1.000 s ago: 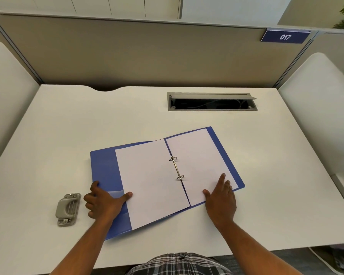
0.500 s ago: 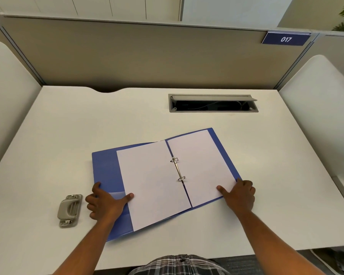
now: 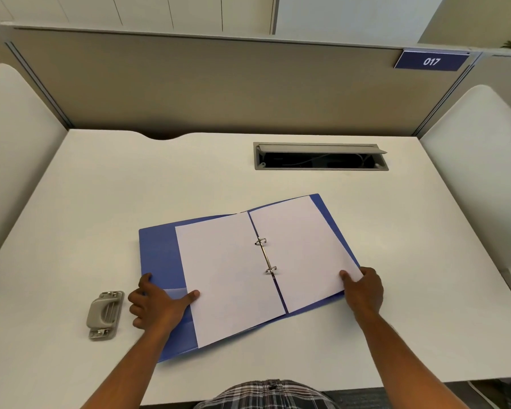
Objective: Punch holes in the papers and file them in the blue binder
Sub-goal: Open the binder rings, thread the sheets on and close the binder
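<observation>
Here, seen from above and looking down: a blue binder (image 3: 157, 255) lying open and flat on a white desk (image 3: 130, 178), between two bare hands. Left hand (image 3: 157, 305) resting on the binder's near left corner, fingers loosely curled over the cover's outer edge, thumb stretched right and pressing on the lower left edge of the left sheet of paper (image 3: 227, 276). Right hand (image 3: 365, 290) at the binder's near right corner, thumb on top of the right sheet of paper (image 3: 301, 249), fingers curled under and out of sight, pinching that corner; sheet alone or cover too, cannot tell. Both sheets white and blank, threaded on the two metal rings (image 3: 266, 255) along the spine, midway between the hands. Rings apparently closed, though too small to be sure. Strip of bare blue cover showing beyond the left thumb, with a paler pocket flap under the left palm. Just left of the left hand, apart from it and from the binder: a grey hole punch (image 3: 104, 315) lying flat on the desk. Well beyond the right hand, toward the far edge: a grey cable tray (image 3: 320, 156) sunk into the desk, lid tipped up. Behind that, a beige partition (image 3: 219, 84) bearing a blue plate marked 017 (image 3: 431, 61), far above the right hand. Between the forearms, at the near edge: plaid cloth (image 3: 266, 394).
</observation>
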The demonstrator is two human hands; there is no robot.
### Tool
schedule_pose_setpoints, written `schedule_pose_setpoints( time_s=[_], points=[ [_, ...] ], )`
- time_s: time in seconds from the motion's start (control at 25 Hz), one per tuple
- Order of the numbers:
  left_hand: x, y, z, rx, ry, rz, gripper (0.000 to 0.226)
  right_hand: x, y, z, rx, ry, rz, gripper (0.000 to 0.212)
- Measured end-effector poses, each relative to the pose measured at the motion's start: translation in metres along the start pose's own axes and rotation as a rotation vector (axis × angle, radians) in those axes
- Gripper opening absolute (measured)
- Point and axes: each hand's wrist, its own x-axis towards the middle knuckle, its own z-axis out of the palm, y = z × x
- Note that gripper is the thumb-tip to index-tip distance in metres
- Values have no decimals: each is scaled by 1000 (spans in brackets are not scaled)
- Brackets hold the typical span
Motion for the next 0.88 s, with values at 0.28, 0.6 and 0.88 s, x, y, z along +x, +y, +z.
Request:
schedule_pose_setpoints(
  time_s=[0.28,0.6,0.88],
  points=[
    [0,0,1,12,3,-3,125,-2,7,-21,-125,51,-78,26],
    [1,0,1,13,8,-3,124,-11,14,-17,-209,95,-247,19],
    [-1,0,4,23,54,62,118,-12,21,-16,-187,95,-232,20]
  ],
)
